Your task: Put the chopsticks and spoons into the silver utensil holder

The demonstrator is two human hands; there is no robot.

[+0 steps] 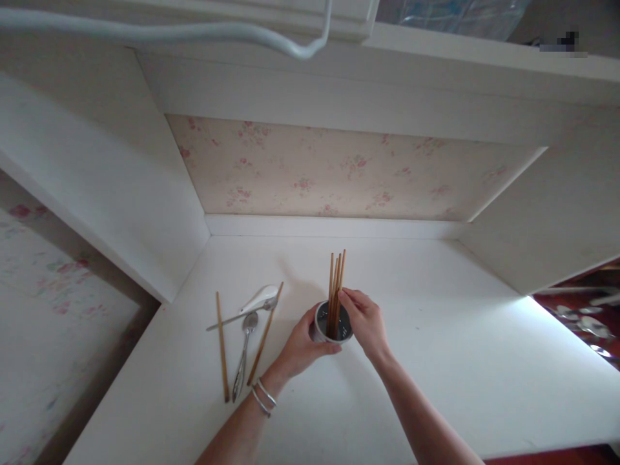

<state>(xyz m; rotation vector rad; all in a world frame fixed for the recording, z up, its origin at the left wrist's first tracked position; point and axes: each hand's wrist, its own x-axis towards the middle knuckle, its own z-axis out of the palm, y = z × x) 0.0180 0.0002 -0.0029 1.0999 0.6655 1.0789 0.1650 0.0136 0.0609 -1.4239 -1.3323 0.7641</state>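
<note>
My left hand (301,347) is wrapped round the side of a round utensil holder (318,330) with a pale rim and a dark inside with small holes. Several wooden chopsticks (332,287) stand upright in it. Above the rim, my right hand (367,321) pinches a chopstick (343,268) at the right of the bunch; its lower end is down inside the holder. Left of my left hand lie two loose chopsticks (222,349), a metal spoon (249,323) with a patterned handle, a white soup spoon (260,298) and a long thin-handled metal utensil (232,321) across them.
Everything stands on a white tabletop (436,361). White side panels (111,155) rise left and right, with a flowered wall (329,168) behind. Overhead runs a white shelf (436,64) with a white cable (194,32) hanging before it.
</note>
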